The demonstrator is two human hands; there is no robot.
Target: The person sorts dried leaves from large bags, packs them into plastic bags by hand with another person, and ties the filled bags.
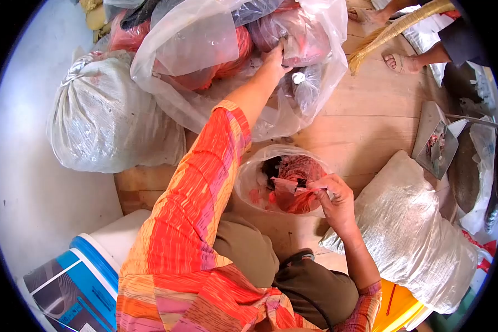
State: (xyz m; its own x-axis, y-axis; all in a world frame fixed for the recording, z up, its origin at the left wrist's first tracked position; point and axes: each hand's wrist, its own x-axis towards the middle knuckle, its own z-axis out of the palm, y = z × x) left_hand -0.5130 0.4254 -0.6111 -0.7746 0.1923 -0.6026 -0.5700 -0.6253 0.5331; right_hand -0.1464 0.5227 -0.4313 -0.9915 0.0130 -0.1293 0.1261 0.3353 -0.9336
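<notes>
My left hand [276,62] reaches far forward into a large clear plastic sack [174,41]. Its fingers are closed on the gathered end of a filled plastic bag [307,41] with pinkish contents. Beside that hand sits a smaller tied clear bag [309,91]. Nearer to me, my right hand [337,200] pinches a thin reddish plastic piece [286,191] over an open translucent bag [246,191]. Inside this bag lies a red netted bundle [304,167] beside something dark that I cannot make out.
A tied white sack [102,113] stands on the left, another white sack [409,227] at right. A blue-and-white bucket [83,276] is at lower left. A metal dustpan [434,138] holds scraps. Another person's foot [401,62] and a straw broom [393,33] are at upper right.
</notes>
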